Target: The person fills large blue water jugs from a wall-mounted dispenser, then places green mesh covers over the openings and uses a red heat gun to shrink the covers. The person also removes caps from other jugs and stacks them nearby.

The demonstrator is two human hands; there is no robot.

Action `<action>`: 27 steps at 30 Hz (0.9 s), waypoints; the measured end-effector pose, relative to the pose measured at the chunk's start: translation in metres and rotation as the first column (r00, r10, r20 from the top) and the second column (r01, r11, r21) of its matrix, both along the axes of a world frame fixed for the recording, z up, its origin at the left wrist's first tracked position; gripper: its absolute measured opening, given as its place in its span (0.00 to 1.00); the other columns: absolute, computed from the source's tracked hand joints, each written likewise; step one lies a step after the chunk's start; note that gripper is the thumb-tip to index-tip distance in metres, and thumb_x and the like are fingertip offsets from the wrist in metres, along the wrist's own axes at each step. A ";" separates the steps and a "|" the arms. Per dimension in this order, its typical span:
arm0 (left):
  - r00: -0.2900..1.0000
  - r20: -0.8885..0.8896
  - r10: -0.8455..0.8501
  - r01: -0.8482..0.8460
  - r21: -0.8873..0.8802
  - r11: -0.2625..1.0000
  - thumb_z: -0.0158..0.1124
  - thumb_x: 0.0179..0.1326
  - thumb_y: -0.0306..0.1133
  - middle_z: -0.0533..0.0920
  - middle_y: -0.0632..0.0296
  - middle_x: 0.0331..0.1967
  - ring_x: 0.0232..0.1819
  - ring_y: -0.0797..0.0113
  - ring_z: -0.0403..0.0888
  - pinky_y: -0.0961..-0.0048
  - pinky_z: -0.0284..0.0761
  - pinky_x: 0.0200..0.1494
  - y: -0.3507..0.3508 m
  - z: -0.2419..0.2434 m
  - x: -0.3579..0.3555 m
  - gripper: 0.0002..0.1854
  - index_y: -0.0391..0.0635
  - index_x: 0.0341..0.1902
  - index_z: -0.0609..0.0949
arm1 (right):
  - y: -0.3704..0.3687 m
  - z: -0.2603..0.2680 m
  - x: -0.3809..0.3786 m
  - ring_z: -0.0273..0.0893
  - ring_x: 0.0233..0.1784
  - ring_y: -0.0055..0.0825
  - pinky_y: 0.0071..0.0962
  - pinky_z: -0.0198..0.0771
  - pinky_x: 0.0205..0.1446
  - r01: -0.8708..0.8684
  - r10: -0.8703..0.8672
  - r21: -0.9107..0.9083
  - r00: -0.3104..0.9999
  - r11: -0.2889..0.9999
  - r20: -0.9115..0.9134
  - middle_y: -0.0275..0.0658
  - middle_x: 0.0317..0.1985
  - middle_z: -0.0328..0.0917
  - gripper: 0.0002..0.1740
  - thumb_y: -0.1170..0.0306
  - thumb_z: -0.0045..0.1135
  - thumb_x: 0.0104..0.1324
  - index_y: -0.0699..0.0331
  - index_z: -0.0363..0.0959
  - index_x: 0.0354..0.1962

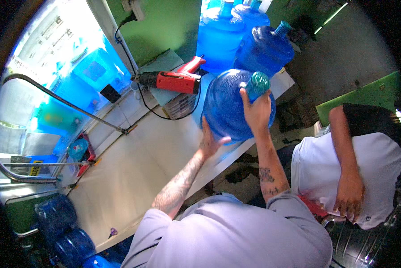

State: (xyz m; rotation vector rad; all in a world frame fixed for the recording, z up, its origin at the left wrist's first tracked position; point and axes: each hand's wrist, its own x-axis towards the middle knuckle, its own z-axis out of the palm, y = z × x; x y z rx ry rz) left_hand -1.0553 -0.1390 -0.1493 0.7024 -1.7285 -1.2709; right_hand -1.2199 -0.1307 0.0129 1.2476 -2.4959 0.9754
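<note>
A large blue water jug (pixel 225 104) with a green cap (pixel 259 83) stands at the far right end of a pale table (pixel 146 154), tilted a little in view. My right hand (pixel 256 112) grips it at the capped neck. Against the jug's lower near side rests my left hand (pixel 211 140), thumb spread and palm towards the plastic. Just left of the jug, a red and black heat gun (pixel 178 82) lies on its side on a stack of flat items. Its black cord (pixel 150 109) loops down onto the table.
Several filled blue jugs (pixel 220 37) stand behind. A seated person in a white shirt (pixel 324 160) is close on my right. Metal bars (pixel 69 104) cross the window side at left. Purple-handled scissors (pixel 113 232) lie at the near edge; more jugs (pixel 74 243) sit below left.
</note>
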 end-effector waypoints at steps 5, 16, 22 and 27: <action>0.915 0.345 -0.210 0.091 0.331 0.939 0.70 0.61 0.44 0.66 0.47 0.71 0.68 0.57 0.69 0.61 0.67 0.68 -0.039 -0.006 0.021 0.47 0.43 0.76 0.53 | -0.066 -0.016 -0.086 0.77 0.48 0.62 0.48 0.73 0.51 0.062 -0.068 -0.033 0.978 0.998 -0.197 0.69 0.45 0.76 0.55 0.37 0.55 0.62 0.87 0.58 0.58; 0.775 0.576 0.259 -0.577 0.477 0.663 0.67 0.64 0.43 0.83 0.53 0.53 0.52 0.65 0.82 0.67 0.78 0.56 0.190 -0.097 0.280 0.27 0.40 0.61 0.76 | -0.184 -0.060 -0.200 0.78 0.21 0.54 0.49 0.75 0.24 0.010 -0.020 -0.034 0.946 0.999 -0.322 0.53 0.23 0.78 0.35 0.42 0.59 0.63 0.71 0.75 0.24; 0.645 0.684 0.341 -0.754 0.495 0.432 0.67 0.63 0.44 0.83 0.51 0.53 0.55 0.60 0.81 0.65 0.75 0.60 0.276 -0.106 0.326 0.28 0.41 0.61 0.76 | -0.181 -0.065 -0.206 0.78 0.44 0.58 0.54 0.75 0.47 0.030 -0.059 -0.097 0.950 0.995 -0.306 0.63 0.45 0.77 0.40 0.41 0.56 0.65 0.78 0.72 0.46; 0.745 0.602 0.288 -0.640 0.522 0.564 0.65 0.65 0.45 0.82 0.49 0.55 0.58 0.59 0.80 0.65 0.74 0.62 0.293 -0.093 0.383 0.28 0.41 0.63 0.75 | -0.130 -0.084 -0.159 0.74 0.57 0.56 0.53 0.70 0.60 -0.100 -0.029 -0.182 0.802 0.978 -0.596 0.65 0.53 0.74 0.38 0.45 0.52 0.69 0.78 0.71 0.53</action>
